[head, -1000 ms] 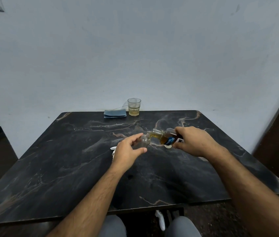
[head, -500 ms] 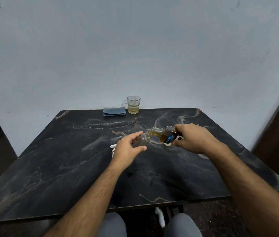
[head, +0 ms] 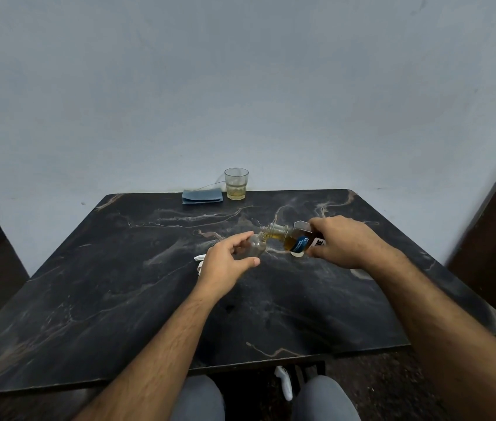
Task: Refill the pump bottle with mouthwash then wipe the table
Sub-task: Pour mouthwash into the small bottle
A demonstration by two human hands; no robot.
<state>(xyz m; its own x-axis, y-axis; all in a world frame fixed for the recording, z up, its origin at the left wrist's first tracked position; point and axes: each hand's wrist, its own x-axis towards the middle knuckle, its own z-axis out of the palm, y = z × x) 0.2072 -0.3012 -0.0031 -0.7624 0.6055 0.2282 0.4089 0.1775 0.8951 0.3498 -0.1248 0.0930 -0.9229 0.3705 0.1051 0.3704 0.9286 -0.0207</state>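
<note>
My left hand (head: 228,262) grips the pump bottle (head: 255,246) upright at table (head: 119,284) center to steady its neck, right hand (head: 339,243) at 3 o'clock clasps the mouthwash (head: 290,240) tipped so its mouth meets the opening; cloth (head: 202,196) waits at 12.

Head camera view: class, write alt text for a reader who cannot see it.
The right hand tips a mouthwash bottle of amber liquid into the mouth of a small clear bottle held by the left hand over a dark marble table. A glass and folded blue cloth sit at the far edge.
</note>
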